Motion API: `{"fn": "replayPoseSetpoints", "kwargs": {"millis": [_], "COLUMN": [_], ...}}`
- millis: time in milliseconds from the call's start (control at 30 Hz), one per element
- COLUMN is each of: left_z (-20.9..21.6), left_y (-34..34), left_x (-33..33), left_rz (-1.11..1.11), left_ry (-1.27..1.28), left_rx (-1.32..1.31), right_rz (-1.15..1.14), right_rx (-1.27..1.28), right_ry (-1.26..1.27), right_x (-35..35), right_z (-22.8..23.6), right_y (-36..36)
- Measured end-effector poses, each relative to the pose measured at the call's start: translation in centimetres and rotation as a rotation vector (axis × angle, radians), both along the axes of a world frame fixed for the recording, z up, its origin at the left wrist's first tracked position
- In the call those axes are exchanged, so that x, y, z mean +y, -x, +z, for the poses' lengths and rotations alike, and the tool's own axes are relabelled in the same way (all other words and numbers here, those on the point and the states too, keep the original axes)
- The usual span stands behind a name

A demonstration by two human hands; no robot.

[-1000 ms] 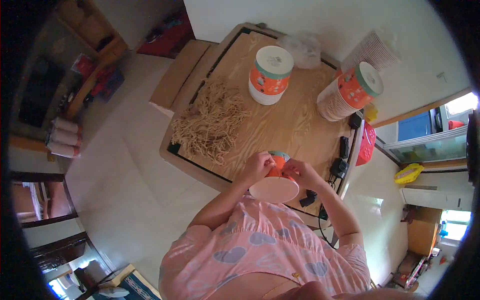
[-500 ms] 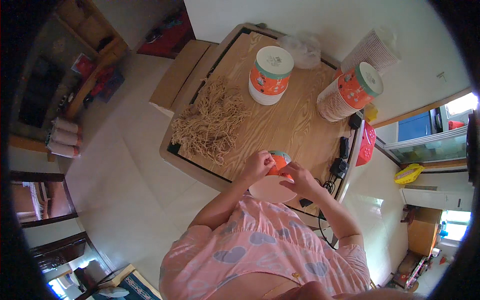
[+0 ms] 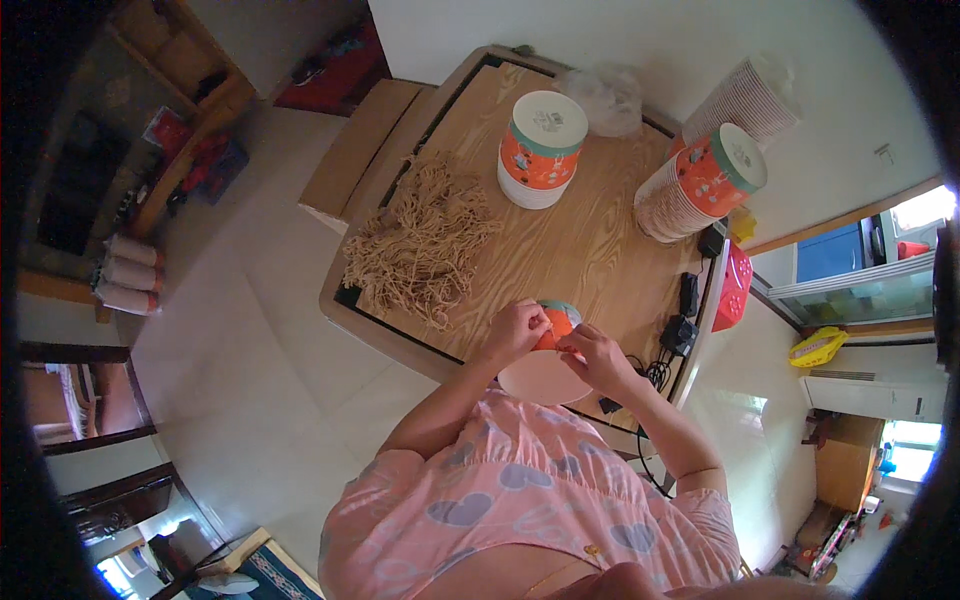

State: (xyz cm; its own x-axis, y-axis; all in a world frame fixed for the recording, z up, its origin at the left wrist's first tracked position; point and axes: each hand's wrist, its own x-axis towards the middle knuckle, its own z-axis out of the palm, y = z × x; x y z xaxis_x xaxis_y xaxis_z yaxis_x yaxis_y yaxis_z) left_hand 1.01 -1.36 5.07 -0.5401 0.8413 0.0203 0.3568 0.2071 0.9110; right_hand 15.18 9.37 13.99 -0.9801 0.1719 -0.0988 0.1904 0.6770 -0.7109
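At the table's near edge, against my body, an orange paper tub (image 3: pixel 556 326) with a teal band lies tipped, its pale round end (image 3: pixel 540 381) toward me. My left hand (image 3: pixel 518 328) is at its left side, fingers pinched together in front of the orange wall. From the right, my right hand (image 3: pixel 594 357) comes in with thumb and fingertips closed near the tub's rim. Whatever is between the fingertips is too small to make out. Left of my hands lies a tangled heap of tan twine (image 3: pixel 425 245).
Upside-down stacked tubs (image 3: pixel 541 160) stand at the far middle, beside a clear plastic bag (image 3: pixel 605 100). More stacked tubs (image 3: pixel 700 185) lean at the right. Black adapters (image 3: pixel 680 335) and cables line the right edge. A cardboard box (image 3: pixel 365 145) adjoins the table's left side.
The fingers of my right hand have drawn closer together and lifted slightly near the rim. My left hand and the tub have barely moved.
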Motion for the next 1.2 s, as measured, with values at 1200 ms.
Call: {"fn": "replayPoseSetpoints", "kwargs": {"millis": [1200], "left_z": [3.1], "left_y": [1.5], "left_x": [-4.1], "left_rz": [0.210], "left_ry": [-0.039], "left_rx": [-0.261], "right_rz": [-0.836], "right_rx": [-0.017], "right_ry": [0.648], "right_x": [2.6], "right_z": [-6.4], "right_y": [-3.6]}}
